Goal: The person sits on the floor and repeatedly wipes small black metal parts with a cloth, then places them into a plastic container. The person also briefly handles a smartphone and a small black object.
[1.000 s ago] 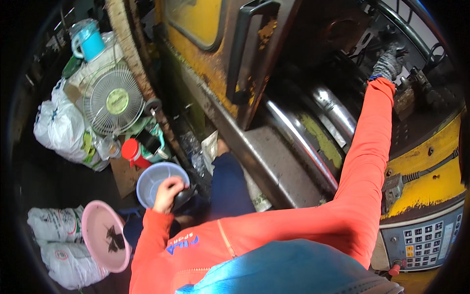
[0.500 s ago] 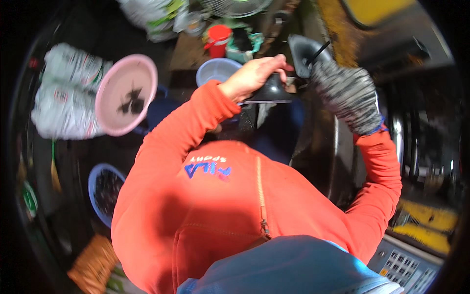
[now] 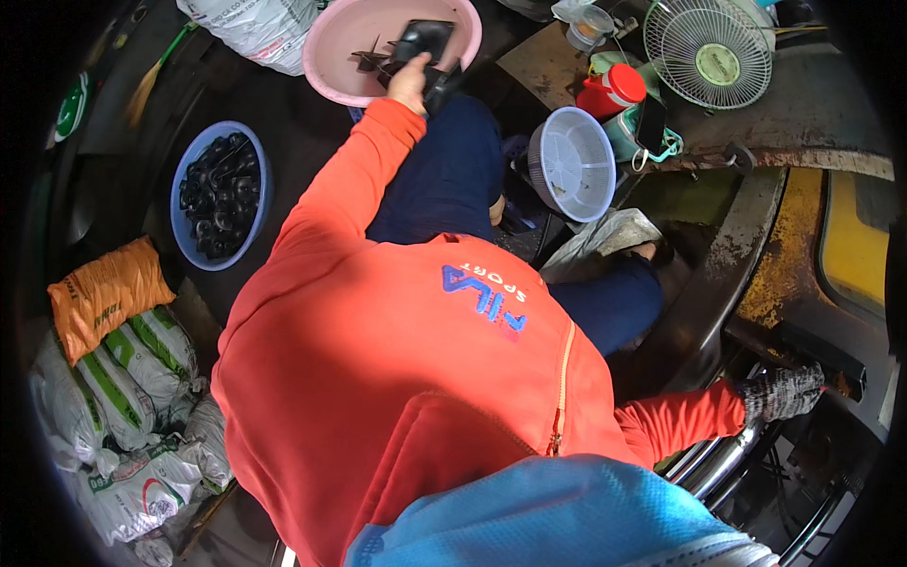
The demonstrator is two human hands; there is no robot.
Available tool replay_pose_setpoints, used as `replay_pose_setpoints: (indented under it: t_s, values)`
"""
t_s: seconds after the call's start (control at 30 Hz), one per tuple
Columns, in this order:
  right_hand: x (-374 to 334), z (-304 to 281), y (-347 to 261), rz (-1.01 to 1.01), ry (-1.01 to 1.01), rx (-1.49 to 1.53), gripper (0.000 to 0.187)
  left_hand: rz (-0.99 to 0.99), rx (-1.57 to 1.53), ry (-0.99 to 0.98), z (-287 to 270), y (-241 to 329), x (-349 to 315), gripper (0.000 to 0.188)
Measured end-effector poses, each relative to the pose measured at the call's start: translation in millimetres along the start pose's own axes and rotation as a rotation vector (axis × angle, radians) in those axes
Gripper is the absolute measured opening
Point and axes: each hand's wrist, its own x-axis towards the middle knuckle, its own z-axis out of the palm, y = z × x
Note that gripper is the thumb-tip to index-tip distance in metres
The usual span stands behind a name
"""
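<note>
My bare left hand [image 3: 410,85] is closed on a glossy black plastic part [image 3: 425,42] over the near right rim of the pink basin [image 3: 319,42]. A second dark piece shows below the fingers, and I cannot tell whether it is separate. Thin black pieces [image 3: 370,59] lie inside the basin. Far to the right, my right hand [image 3: 782,392], in a grey-and-black knitted glove, is at the edge of a dark machine [image 3: 846,364] with worn yellow paint. Its fingertips are too unclear to show whether they grip anything.
A blue basin [image 3: 267,194] full of black parts stands at left. The light-blue plastic basket [image 3: 609,175], red lidded jug [image 3: 609,92] and fan [image 3: 709,52] are at upper right. Sacks [image 3: 142,369] pile at lower left. Metal rods [image 3: 727,458] run below my right forearm.
My left hand has gone left to the pink basin with the black part. My right hand has moved down and right to the machine, away from the black funnel-shaped piece. The view has turned.
</note>
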Motion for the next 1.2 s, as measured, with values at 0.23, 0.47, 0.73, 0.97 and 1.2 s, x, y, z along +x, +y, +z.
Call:
replay_pose_setpoints:
  t_s: [0.23, 0.47, 0.73, 0.97, 1.2]
  values:
    - [35.2, 37.9, 47.6, 0.330, -0.241, 0.467, 0.032, 0.071, -0.491, 0.012, -100.6, -0.5, 150.6, 0.041]
    - [15.8, 33.8, 40.1, 0.225, -0.105, 0.430, 0.027, 0.216, -0.484, -0.285, -40.7, -14.7, 114.7, 0.046]
    - [-13.7, 11.2, 11.5, 0.114, -0.006, 0.397, 0.022, -0.700, -0.181, -0.827, 83.2, -117.1, -32.9, 0.025]
    - [-58.7, -10.5, -25.2, -0.006, 0.035, 0.434, 0.020, -0.944, 0.432, -0.588, 47.1, -198.9, -66.3, 0.044]
    - [18.8, -10.0, 8.8, 0.061, -0.064, 0.532, 0.018, -0.588, 0.859, -1.041, 32.9, -201.9, -35.5, 0.087]
